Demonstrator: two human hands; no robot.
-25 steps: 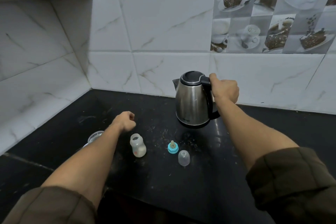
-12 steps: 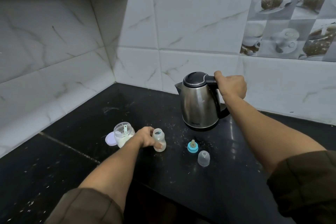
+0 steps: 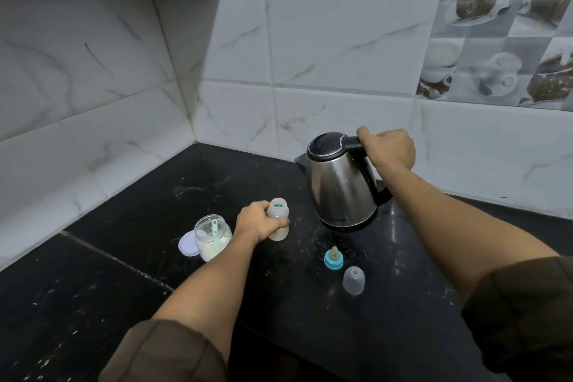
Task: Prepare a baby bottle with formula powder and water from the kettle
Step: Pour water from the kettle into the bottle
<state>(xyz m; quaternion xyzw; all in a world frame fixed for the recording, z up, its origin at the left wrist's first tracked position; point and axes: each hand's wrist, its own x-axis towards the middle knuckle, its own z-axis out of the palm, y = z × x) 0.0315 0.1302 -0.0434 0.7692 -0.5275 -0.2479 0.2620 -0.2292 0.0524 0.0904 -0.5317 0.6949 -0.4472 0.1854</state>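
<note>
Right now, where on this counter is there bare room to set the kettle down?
Bare counter lies in the back corner, between the walls and the bottle, and at front left, this side of the jar and its lid. Crowded: jar, bottle, teat and cap line the middle, in front of the kettle.

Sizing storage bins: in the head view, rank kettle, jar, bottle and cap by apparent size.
1. kettle
2. jar
3. bottle, near the jar's height but slimmer
4. cap
</note>
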